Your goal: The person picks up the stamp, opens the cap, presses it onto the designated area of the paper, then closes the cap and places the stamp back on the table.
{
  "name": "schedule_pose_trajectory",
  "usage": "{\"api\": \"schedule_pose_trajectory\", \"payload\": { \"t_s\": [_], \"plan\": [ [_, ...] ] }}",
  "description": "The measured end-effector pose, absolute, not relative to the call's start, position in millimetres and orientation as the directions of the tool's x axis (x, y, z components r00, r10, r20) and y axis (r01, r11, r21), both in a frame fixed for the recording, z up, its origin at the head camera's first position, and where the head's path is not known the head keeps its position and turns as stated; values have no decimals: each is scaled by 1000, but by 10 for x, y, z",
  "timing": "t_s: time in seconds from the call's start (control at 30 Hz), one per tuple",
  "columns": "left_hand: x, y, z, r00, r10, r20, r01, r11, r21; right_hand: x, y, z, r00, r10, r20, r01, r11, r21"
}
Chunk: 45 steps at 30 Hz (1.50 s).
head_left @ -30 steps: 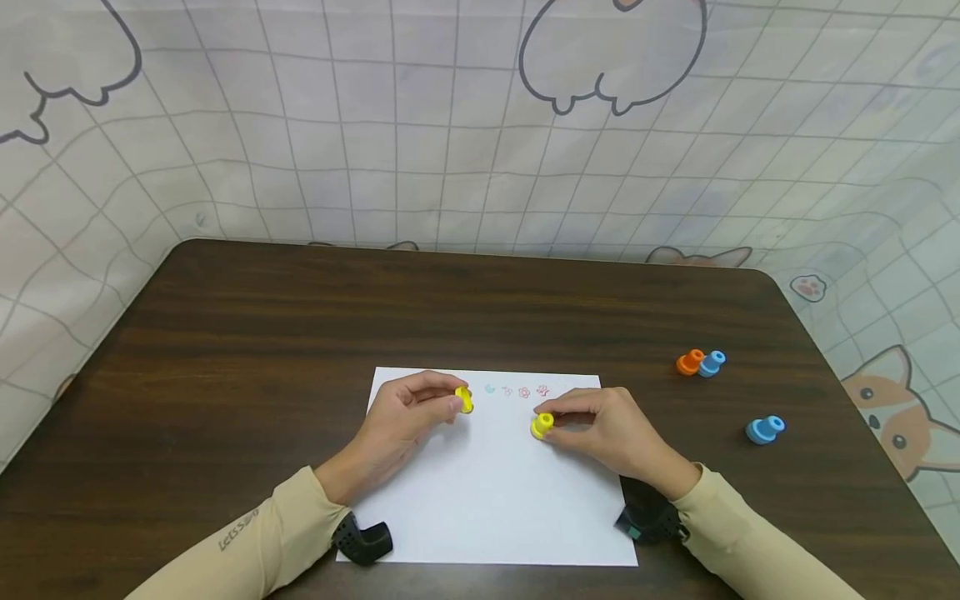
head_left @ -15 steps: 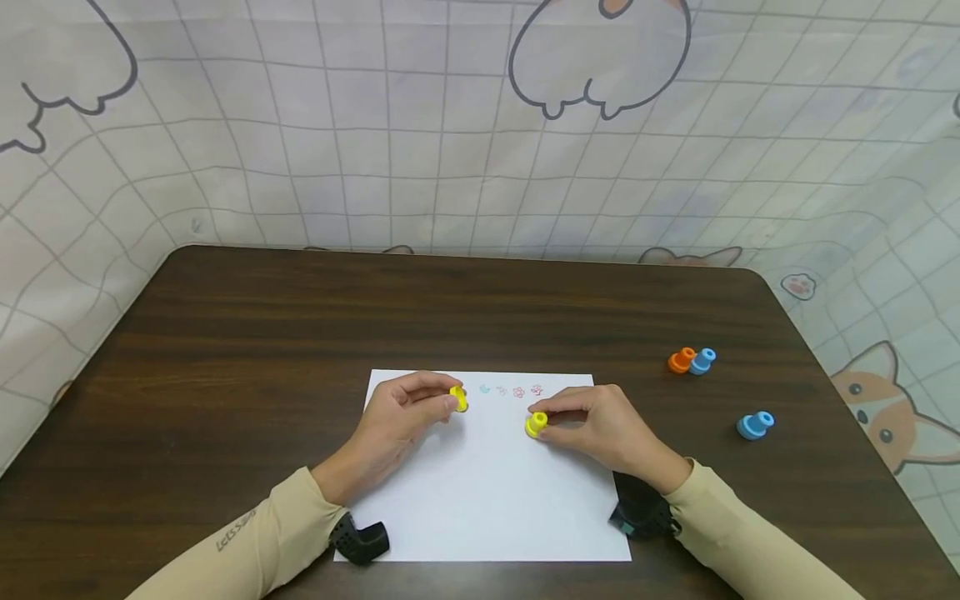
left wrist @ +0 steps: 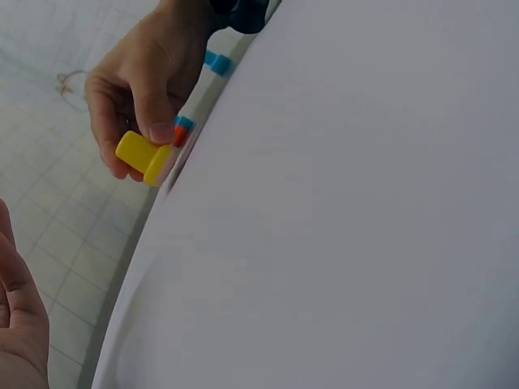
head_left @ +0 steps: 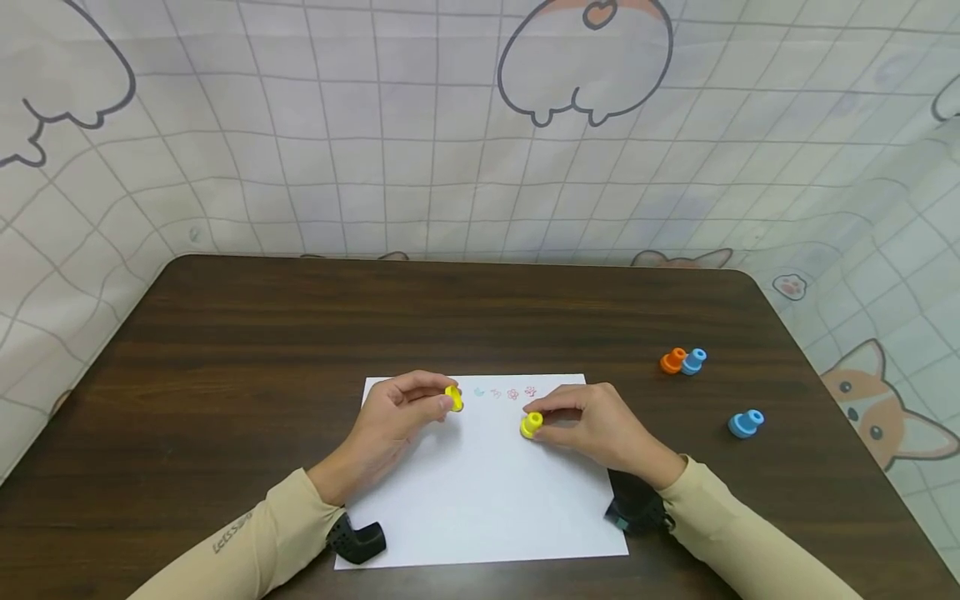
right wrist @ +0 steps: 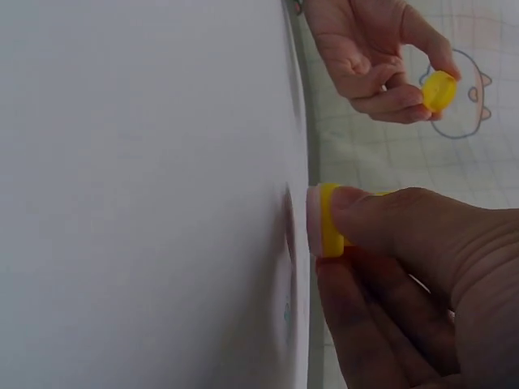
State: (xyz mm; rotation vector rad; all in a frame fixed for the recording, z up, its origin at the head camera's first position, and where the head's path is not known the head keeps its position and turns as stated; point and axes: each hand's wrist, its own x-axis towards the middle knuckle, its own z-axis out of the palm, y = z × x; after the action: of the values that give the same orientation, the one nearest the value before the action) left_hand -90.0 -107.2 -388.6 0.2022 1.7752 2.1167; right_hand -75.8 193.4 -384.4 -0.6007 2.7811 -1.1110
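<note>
My right hand (head_left: 603,427) pinches a yellow toy stamp (head_left: 532,425) between thumb and fingers, low over the white sheet of paper (head_left: 480,508). In the right wrist view the pale stamping face of this stamp (right wrist: 331,220) points at the paper, close to its surface. A small round yellow cap (head_left: 453,398) is held by the fingertips of my left hand (head_left: 386,429), above the left part of the sheet. The cap's hollow side (right wrist: 439,91) shows in the right wrist view. Several small prints (head_left: 513,393), teal, pink and red, run in a row near the paper's far edge.
On the dark wooden table (head_left: 300,325), to the right, an orange stamp (head_left: 672,361) and a blue stamp (head_left: 693,362) stand side by side. Another blue stamp (head_left: 746,423) is nearer the right edge. A patterned curtain (head_left: 420,150) hangs behind the table.
The head view has shifted a little, so everything sits slightly further left. Both hands keep their places over the paper, still holding the stamp and the cap.
</note>
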Motion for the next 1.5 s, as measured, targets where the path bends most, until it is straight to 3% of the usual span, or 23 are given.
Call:
{"api": "schedule_pose_trajectory", "payload": {
  "t_s": [0.63, 1.17, 1.5],
  "plan": [
    [-931, -966, -3809, -916, 394, -72, -125, -108, 986, -740, 2056, -3637, -915, -374, 151, -348, 544, -764],
    [-978, -739, -3618, -902, 431, -4, -74, -145, 987, -733, 2229, -3419, -943, -272, 192, -297, 421, -857],
    [-1020, -545, -3558, -882, 470, 33, -54, -169, 984, -722, 2286, -3314, -967, -186, 173, -215, 239, -947]
  ]
}}
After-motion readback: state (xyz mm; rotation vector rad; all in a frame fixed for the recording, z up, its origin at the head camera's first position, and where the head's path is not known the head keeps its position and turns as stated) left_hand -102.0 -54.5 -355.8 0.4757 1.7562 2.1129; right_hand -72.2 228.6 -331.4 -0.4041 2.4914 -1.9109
